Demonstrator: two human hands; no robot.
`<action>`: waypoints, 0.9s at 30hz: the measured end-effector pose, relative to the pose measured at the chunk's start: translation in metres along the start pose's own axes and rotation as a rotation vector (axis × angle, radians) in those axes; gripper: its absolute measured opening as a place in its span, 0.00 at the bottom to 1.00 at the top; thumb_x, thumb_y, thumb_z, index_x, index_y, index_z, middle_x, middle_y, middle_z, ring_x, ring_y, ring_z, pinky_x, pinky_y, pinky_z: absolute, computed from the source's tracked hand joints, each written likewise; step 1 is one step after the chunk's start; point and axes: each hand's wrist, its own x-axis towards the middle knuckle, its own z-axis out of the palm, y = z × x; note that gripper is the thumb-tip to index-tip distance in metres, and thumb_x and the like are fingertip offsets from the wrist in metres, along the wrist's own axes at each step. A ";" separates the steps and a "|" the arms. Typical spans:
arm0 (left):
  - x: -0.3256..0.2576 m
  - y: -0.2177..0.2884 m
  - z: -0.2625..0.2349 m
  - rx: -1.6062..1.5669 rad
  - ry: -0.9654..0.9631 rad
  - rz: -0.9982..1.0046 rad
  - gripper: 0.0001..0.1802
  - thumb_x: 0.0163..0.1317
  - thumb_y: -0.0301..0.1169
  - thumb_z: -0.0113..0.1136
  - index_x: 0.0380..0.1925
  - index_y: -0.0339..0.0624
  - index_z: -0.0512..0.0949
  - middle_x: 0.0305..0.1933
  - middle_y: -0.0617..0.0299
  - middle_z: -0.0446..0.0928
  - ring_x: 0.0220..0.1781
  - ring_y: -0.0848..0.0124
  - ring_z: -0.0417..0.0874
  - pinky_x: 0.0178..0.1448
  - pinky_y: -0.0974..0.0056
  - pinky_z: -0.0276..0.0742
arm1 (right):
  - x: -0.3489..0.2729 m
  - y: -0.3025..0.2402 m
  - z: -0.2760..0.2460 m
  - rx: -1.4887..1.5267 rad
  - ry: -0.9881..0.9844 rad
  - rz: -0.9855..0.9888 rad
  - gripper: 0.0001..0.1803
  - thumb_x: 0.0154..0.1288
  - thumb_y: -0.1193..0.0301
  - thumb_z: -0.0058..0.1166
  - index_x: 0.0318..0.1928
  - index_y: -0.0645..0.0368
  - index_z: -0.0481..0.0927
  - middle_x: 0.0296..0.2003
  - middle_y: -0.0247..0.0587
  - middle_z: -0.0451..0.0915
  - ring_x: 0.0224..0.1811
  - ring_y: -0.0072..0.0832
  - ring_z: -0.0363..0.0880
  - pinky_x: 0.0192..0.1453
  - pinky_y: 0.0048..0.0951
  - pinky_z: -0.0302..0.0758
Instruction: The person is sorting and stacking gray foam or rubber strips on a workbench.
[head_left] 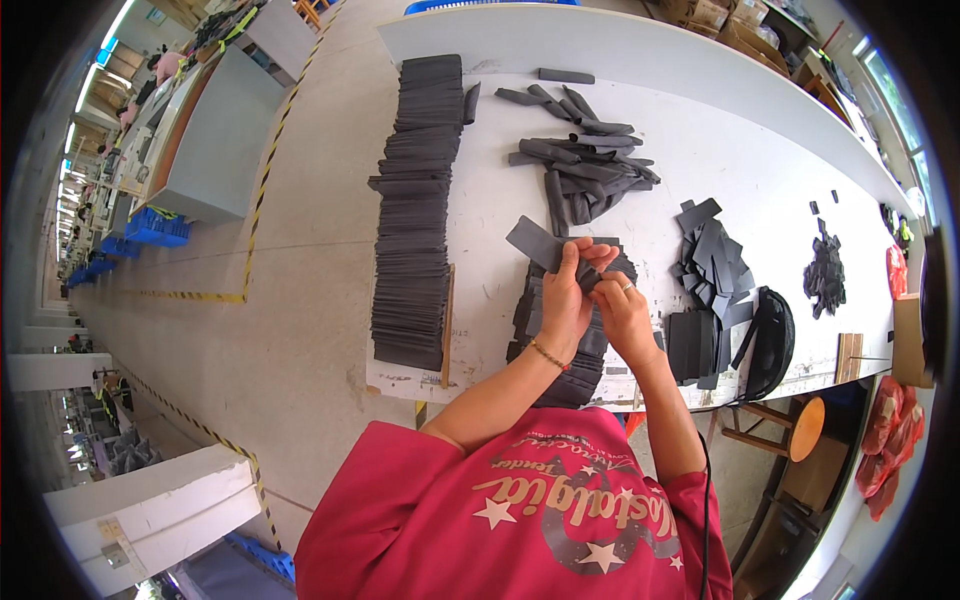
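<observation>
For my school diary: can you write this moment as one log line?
left hand: holds grey strip | right hand: pinches same strip | below: dark strip pile | white table

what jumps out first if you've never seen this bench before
Mid-frame, the left hand and right hand meet over the white table, pinching a dark grey strip between them. Along the table's left edge runs a long stacked row of grey sheets, the biggest mass in view. Beyond the hands lies a loose heap of rolled grey pieces, and to their right a fanned pile of flat black pieces.
</observation>
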 end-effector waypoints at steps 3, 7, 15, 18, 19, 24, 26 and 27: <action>0.002 0.001 -0.003 -0.016 -0.025 -0.014 0.17 0.74 0.40 0.47 0.46 0.36 0.73 0.41 0.52 0.82 0.50 0.57 0.83 0.60 0.57 0.75 | -0.002 0.001 0.001 0.013 -0.013 0.033 0.08 0.56 0.83 0.57 0.36 0.65 0.73 0.35 0.48 0.76 0.35 0.47 0.78 0.37 0.41 0.77; 0.004 0.001 -0.004 0.044 -0.041 -0.034 0.18 0.76 0.40 0.42 0.48 0.35 0.71 0.45 0.50 0.80 0.56 0.54 0.79 0.66 0.54 0.72 | -0.006 -0.005 0.004 0.354 0.069 0.338 0.06 0.60 0.79 0.58 0.37 0.67 0.75 0.37 0.40 0.76 0.35 0.33 0.77 0.39 0.29 0.74; 0.016 0.017 0.003 0.012 -0.139 0.030 0.20 0.74 0.42 0.44 0.50 0.34 0.70 0.51 0.45 0.79 0.62 0.52 0.76 0.71 0.54 0.65 | -0.010 -0.011 0.013 0.659 0.377 0.666 0.07 0.63 0.72 0.61 0.32 0.64 0.80 0.39 0.34 0.74 0.35 0.16 0.70 0.38 0.20 0.68; 0.010 0.022 0.004 0.033 -0.221 -0.011 0.19 0.73 0.42 0.46 0.49 0.36 0.72 0.51 0.47 0.79 0.63 0.51 0.74 0.73 0.51 0.63 | 0.007 -0.031 -0.013 1.124 0.380 1.021 0.08 0.66 0.70 0.59 0.34 0.63 0.80 0.38 0.32 0.78 0.34 0.17 0.74 0.37 0.23 0.71; 0.009 0.025 0.009 0.105 -0.283 -0.032 0.18 0.73 0.42 0.47 0.48 0.37 0.73 0.52 0.48 0.79 0.64 0.50 0.73 0.74 0.49 0.62 | 0.008 -0.033 -0.009 1.120 0.392 1.024 0.08 0.66 0.70 0.59 0.34 0.63 0.80 0.38 0.32 0.78 0.34 0.17 0.74 0.37 0.23 0.71; 0.014 0.048 -0.004 0.083 -0.098 0.072 0.17 0.68 0.39 0.57 0.48 0.36 0.75 0.46 0.50 0.81 0.51 0.56 0.83 0.60 0.51 0.79 | 0.004 -0.027 -0.003 0.333 0.392 0.464 0.04 0.59 0.80 0.62 0.33 0.64 0.79 0.30 0.35 0.79 0.33 0.23 0.76 0.39 0.23 0.72; 0.012 0.055 -0.014 0.080 -0.094 0.083 0.16 0.68 0.37 0.57 0.47 0.36 0.76 0.45 0.51 0.82 0.50 0.57 0.83 0.60 0.50 0.79 | 0.004 -0.031 -0.008 0.278 0.405 0.303 0.08 0.53 0.86 0.63 0.32 0.64 0.79 0.31 0.36 0.78 0.34 0.23 0.75 0.40 0.22 0.70; 0.011 0.059 -0.015 0.071 -0.099 0.089 0.14 0.68 0.35 0.58 0.45 0.35 0.76 0.44 0.51 0.82 0.48 0.57 0.84 0.61 0.49 0.78 | 0.004 -0.030 -0.009 0.287 0.403 0.302 0.08 0.53 0.86 0.63 0.32 0.64 0.79 0.31 0.36 0.78 0.34 0.23 0.75 0.40 0.22 0.70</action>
